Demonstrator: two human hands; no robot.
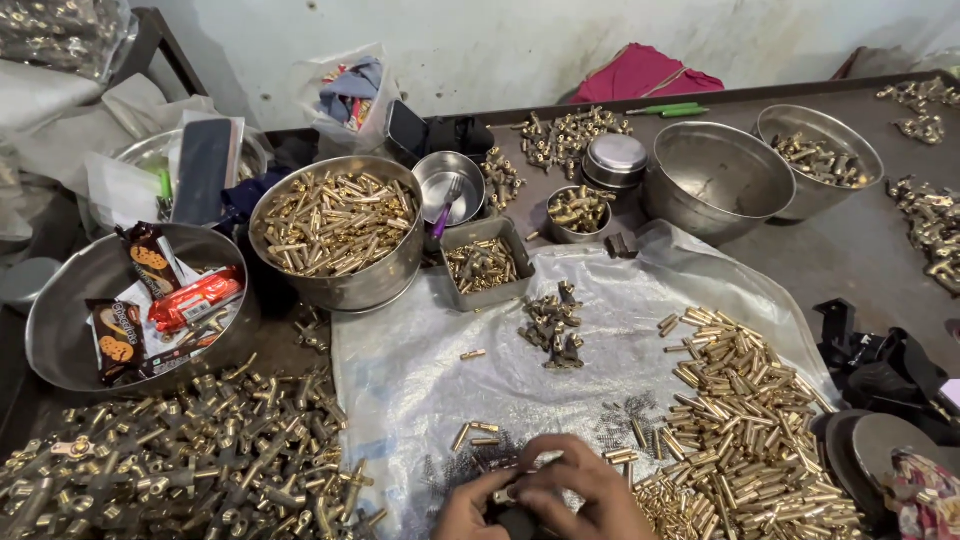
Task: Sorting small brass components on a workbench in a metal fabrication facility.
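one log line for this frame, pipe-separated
left hand and right hand: together on small brass part | plastic sheet under them | brass tube pile at right

Golden brass tubes (745, 420) lie on a whitish translucent plastic sheet (420, 370) beside silvery steel bowls (715, 180).

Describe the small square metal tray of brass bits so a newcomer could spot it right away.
Start at the big steel bowl heaped with brass pins, left of centre. Just right of it, at the top edge of the clear plastic sheet, sits the square tray. It is the only straight-sided container; every other one is round.
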